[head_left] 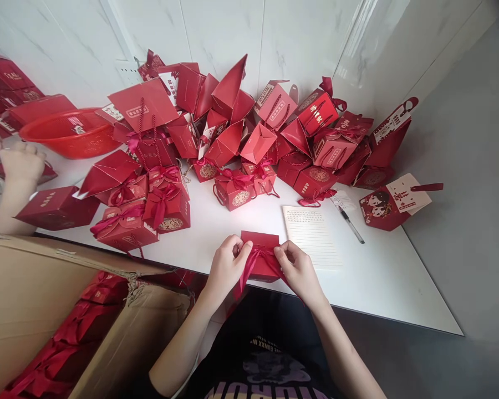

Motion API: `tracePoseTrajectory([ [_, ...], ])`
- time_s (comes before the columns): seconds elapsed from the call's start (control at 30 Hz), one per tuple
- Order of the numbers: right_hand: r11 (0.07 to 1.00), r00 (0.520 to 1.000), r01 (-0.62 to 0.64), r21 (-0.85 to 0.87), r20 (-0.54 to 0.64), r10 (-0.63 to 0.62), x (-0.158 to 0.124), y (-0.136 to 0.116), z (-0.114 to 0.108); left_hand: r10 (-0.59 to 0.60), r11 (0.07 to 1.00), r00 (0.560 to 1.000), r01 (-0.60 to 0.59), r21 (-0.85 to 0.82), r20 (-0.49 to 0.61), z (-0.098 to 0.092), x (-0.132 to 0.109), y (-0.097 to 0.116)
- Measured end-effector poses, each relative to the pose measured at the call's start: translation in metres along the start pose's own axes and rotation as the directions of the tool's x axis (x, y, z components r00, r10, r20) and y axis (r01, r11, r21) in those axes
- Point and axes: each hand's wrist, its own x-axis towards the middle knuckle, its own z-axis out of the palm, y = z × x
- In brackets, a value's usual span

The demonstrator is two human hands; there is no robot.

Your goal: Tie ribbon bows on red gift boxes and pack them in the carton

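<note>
A small red gift box (261,238) stands at the table's front edge, directly before me. Across it runs a dark red ribbon (263,254), gathered at the middle, its tails hanging down on both sides. My left hand (228,260) pinches the ribbon at the left of the box between thumb and fingers. On the opposite side, my right hand (295,266) pinches the ribbon in the same way. Both hands are closed and close to the box's upper edge. The box's lower front is partly covered by the ribbon and hands.
Many red gift boxes (237,191) crowd the white table (382,277). A lined notepad (311,238) and a pen (351,224) lie at right. A red plastic basin (69,133) stands at left, near another person's hand (23,163). An opened carton (137,327) holds ribboned boxes below.
</note>
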Motion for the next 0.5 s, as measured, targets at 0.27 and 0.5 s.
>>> tracePoseTrajectory([
  [0.27,0.991,1.000,0.021,0.135,-0.010,-0.020,0.000,0.007,0.005,-0.014,0.991,0.999,0.007,-0.136,-0.050,0.009,-0.003,-0.008],
  [0.5,0.910,0.993,-0.101,0.403,-0.009,0.114,0.003,0.010,0.011,-0.006,0.998,0.998,0.002,-0.065,-0.069,0.016,-0.002,-0.010],
])
